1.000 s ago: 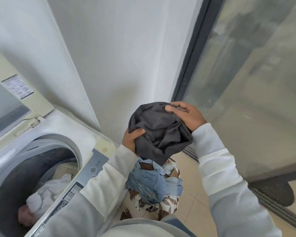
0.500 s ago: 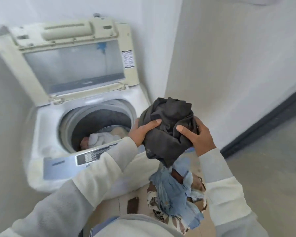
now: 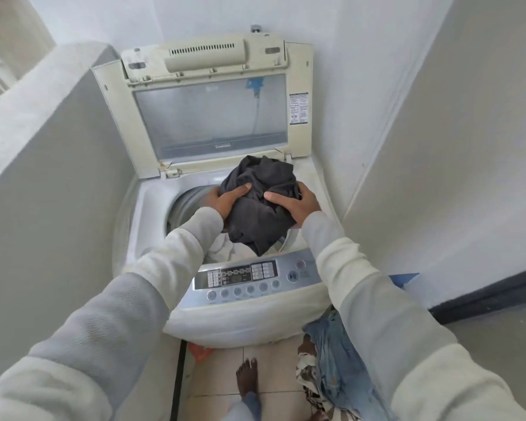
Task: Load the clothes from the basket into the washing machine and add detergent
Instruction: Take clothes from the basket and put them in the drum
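A bunched dark grey garment (image 3: 260, 196) hangs right above the open drum of the top-loading washing machine (image 3: 152, 208). My left hand (image 3: 225, 200) grips its left side and my right hand (image 3: 298, 203) grips its right side. White laundry (image 3: 225, 249) lies inside the drum under the garment. The machine's lid (image 3: 210, 117) stands raised at the back. More clothes, among them a light blue denim piece (image 3: 337, 360) and a brown patterned one (image 3: 308, 378), are piled low on the right; the basket itself is hidden.
The control panel (image 3: 249, 278) runs along the machine's front edge. A low grey wall (image 3: 43, 147) closes the left side, a white wall (image 3: 438, 147) the right. My bare foot (image 3: 247, 378) stands on tiled floor; a small orange thing (image 3: 199, 352) lies under the machine's front.
Both hands have carried the dark garment from above the clothes pile leftward to a spot over the drum. My view has swung to face the machine squarely.
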